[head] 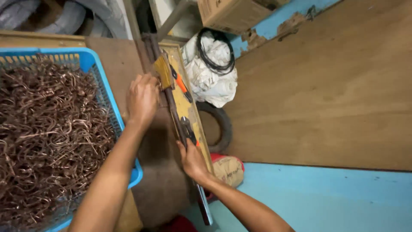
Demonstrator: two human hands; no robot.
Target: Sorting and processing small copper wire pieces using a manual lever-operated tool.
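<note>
In the middle of the frame a long metal bar (pixel 174 109) lies along a narrow yellowish board (pixel 193 118) at the bench edge. The left hand (pixel 142 99) sits just left of the bar's upper part, fingers curled against a flat brass-coloured piece (pixel 163 71) fixed there; whether it grips or only presses, I cannot tell. The right hand (pixel 193 161), lower centre, is closed round the bar's near end, beside a pair of black-and-orange pliers (pixel 189 132). A second pair of orange pliers (pixel 181 85) lies higher on the board.

The step in hand looks like working the bar as a lever against the brass piece, one hand steadying, the other pulling. The next move seems to call for a firm hold above and a steady swing below.

At left, a blue basket (pixel 92 60) holds a heap of bent copper wire (pixel 47 133). Upper centre, a black cable coil (pixel 214 51) rests on white cloth (pixel 210 81).
</note>
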